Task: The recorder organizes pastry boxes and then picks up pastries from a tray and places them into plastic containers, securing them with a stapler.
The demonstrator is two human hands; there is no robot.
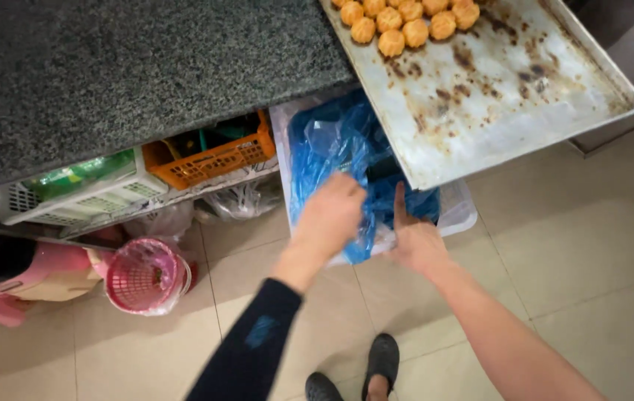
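- The person bends over a white plastic bin (459,217) lined with a blue plastic bag (332,145), tucked under the edge of a dark speckled granite counter (131,67).
- The left hand (329,214), in a dark sleeve, rests curled on the bag at the bin's near rim, fingers bunched into the blue film; it looks to be pinching it, though the fingertips are hidden.
- The right hand (413,241), at about 3 o'clock from the left and just beside it, presses on the same rim with the forefinger stretched straight towards 12 o'clock, the rest of the hand loosely open.
- Overhead at 1 o'clock a stained metal baking tray (510,82) juts past the counter edge and covers the far right part of the bin; small round golden pastries (402,22) sit clustered at its far end.
- At 10 o'clock from the hands, an orange basket (213,160) and a white basket (79,200) stand on a low shelf under the counter.
- At 8 o'clock a pink mesh wastebasket (146,276) stands on the floor.
- Pale floor tiles (569,245) lie open from 3 to 6 o'clock; black shoes (354,375) show at 6.
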